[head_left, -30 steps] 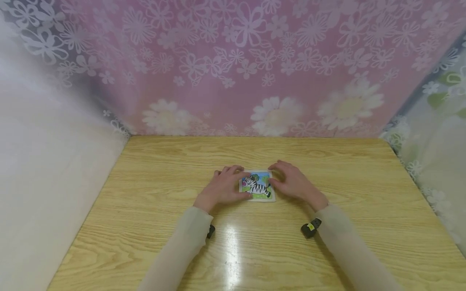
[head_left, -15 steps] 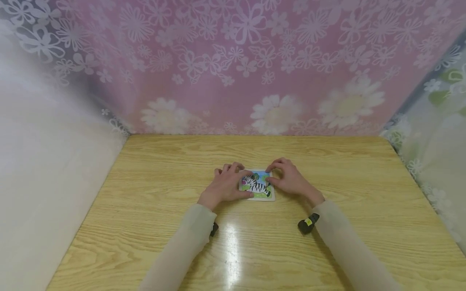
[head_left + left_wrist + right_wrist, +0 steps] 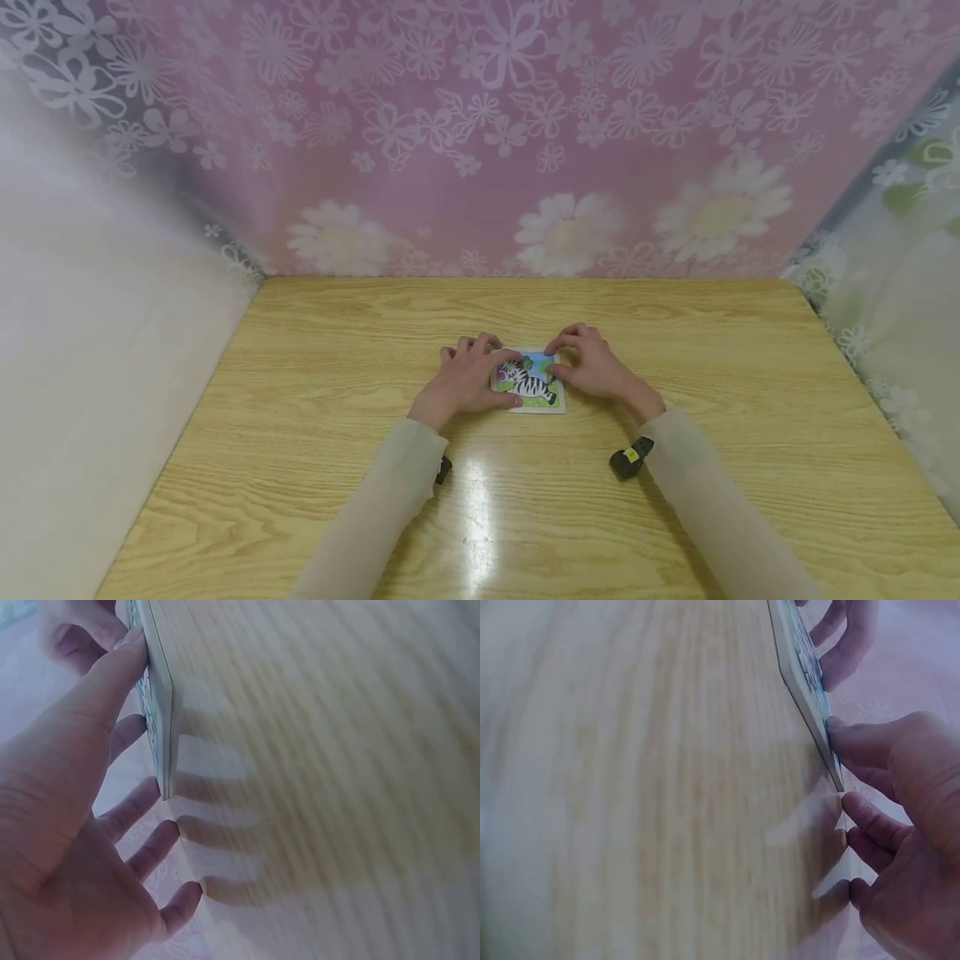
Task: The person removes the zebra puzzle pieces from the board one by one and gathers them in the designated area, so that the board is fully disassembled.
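Observation:
A small square zebra picture puzzle (image 3: 531, 387) with a pale border lies flat on the table. My left hand (image 3: 468, 377) spreads over its left side, index finger and thumb resting on the picture. In the left wrist view the thumb (image 3: 124, 671) presses the face of the thin board (image 3: 166, 712), while other fingertips touch the table beyond its edge. My right hand (image 3: 598, 367) has thumb and index finger curled at the upper right corner. In the right wrist view its thumb (image 3: 866, 742) touches the board (image 3: 799, 675); the other fingertips meet the table.
The wood-grain table (image 3: 337, 333) ends at a pink flowered curtain (image 3: 450, 200) behind. A pale sheet (image 3: 112, 333) borders the left, and a flowered one (image 3: 885, 275) the right. A black device (image 3: 630, 458) sits at the right wrist.
The right hand has shifted slightly left, and its index finger and thumb have come closer together over the puzzle's upper right corner. The left hand and puzzle have hardly moved.

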A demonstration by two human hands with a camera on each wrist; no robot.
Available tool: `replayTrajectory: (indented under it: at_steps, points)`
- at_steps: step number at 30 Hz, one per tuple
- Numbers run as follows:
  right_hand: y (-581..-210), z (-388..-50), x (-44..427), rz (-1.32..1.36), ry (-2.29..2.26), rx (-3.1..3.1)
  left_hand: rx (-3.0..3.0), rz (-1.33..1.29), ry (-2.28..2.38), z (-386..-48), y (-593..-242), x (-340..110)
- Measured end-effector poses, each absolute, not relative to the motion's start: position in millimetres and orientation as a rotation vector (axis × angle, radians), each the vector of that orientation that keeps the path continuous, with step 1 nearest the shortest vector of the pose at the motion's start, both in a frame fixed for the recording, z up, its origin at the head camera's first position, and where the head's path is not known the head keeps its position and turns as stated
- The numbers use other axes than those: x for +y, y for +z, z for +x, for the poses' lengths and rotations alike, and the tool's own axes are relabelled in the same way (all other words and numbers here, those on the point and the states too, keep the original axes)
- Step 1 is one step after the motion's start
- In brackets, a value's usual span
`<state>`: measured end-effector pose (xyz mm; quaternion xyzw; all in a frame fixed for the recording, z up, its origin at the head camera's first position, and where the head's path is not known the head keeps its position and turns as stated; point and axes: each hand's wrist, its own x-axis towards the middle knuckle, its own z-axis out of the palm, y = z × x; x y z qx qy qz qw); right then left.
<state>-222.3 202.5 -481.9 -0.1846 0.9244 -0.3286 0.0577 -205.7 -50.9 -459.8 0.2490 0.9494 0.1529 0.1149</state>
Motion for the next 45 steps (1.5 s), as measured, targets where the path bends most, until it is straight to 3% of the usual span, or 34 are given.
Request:
replayTrajectory:
  at_steps: [45]
  points:
    - [-488.2, -226.9, 204.8, -0.471, -1.255, 2.661, 2.774, 0.706, 0.439, -204.3, -457.8, -49.9]
